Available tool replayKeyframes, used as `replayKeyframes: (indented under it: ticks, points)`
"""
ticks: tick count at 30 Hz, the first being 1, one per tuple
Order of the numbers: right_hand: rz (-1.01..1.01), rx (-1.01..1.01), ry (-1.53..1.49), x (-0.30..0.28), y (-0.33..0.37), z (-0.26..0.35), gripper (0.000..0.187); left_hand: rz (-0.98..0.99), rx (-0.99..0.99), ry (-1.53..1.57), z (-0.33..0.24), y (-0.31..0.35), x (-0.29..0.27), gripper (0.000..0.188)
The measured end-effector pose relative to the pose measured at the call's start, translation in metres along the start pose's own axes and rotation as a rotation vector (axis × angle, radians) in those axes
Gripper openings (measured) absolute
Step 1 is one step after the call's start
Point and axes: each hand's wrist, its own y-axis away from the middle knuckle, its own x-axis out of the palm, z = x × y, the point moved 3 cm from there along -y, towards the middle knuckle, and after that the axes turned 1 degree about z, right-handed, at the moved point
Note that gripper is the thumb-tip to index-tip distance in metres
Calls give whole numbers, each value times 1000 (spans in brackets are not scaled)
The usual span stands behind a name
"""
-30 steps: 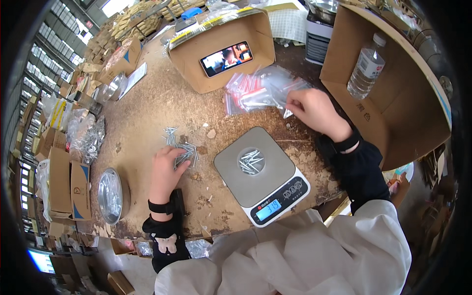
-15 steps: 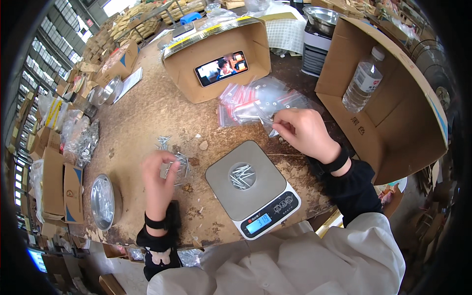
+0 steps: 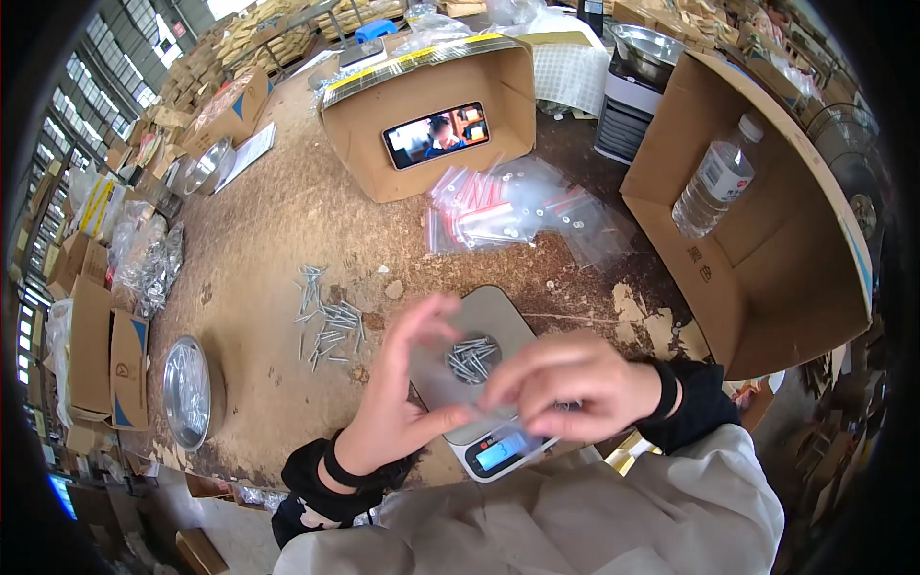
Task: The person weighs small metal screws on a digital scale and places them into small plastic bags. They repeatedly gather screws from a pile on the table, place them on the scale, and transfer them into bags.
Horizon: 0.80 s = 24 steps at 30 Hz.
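On a white digital kitchen scale (image 3: 503, 311) lies a small heap of thin silver nails or screws (image 3: 471, 358). My left hand (image 3: 398, 388) hovers over the scale's left side, fingers spread and thumb stretched toward my right hand. My right hand (image 3: 575, 388) is over the scale's right side, its fingers curled and blurred. Between the hands shows a faint, clear plastic bag (image 3: 491, 422), apparently pinched by the right fingers. Loose fasteners of the same kind (image 3: 335, 331) lie on the table left of the scale. Part of the scale's display and buttons is hidden by the right hand.
Clear zip bags (image 3: 498, 206) with red strips and small white rings lie behind the scale. A phone (image 3: 436, 136) leans in a cardboard box (image 3: 359, 182). Right stands another open box (image 3: 767, 287) with a water bottle (image 3: 719, 182). A metal bowl (image 3: 217, 398) holds plastic bags at left.
My right hand has come from the bag pile back to the scale, apparently with a clear bag. My left hand has left the loose fasteners and moved right, opening over the scale.
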Motion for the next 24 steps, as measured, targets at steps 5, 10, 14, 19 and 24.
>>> replayKeyframes:
  ticks: [5,10,14,19,24]
  points:
    - [-80,66,-30,0,4,-2,9,57,225,-225,-13,1,-15,17]
    - [-194,61,154,-5,7,-3,7,61,249,-303,-7,5,-14,6]
    - [-278,-5,213,-6,12,-2,13,87,342,-334,-15,9,-9,11]
    - [21,-245,511,10,10,15,20,269,339,-312,-16,13,9,31]
    - [39,-293,554,21,8,14,18,364,260,-82,-12,18,17,26]
